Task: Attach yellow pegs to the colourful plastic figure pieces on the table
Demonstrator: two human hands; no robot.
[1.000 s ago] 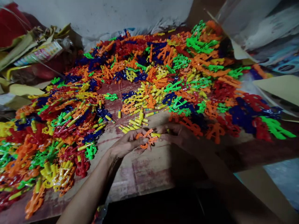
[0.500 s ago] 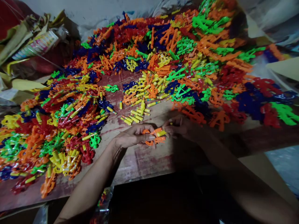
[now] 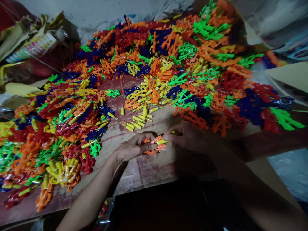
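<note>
My left hand (image 3: 134, 147) is closed around an orange plastic toy piece (image 3: 160, 147), pinching it between thumb and fingers. A short yellow tube (image 3: 161, 141) lies against that piece and points to the right. The fingers of my right hand (image 3: 186, 136) are closed at the tube's right end. Another small yellow piece (image 3: 175, 132) shows among the right fingers, mostly hidden and in shadow. Just beyond my hands, a small group of yellow tubes (image 3: 137, 122) with coloured ends lies on the table (image 3: 149, 170).
A mixed heap of orange, red, blue, green and yellow plastic pieces (image 3: 64, 118) covers the table's left. A larger heap (image 3: 192, 57) spreads across the back and right. Crumpled bags and wrapping (image 3: 31, 45) stand at the far left. Clear plastic (image 3: 288, 170) lies lower right.
The view has shifted slightly to the right. My right fingers have moved closer to the yellow tube, which sits at a slightly different angle against the orange piece.
</note>
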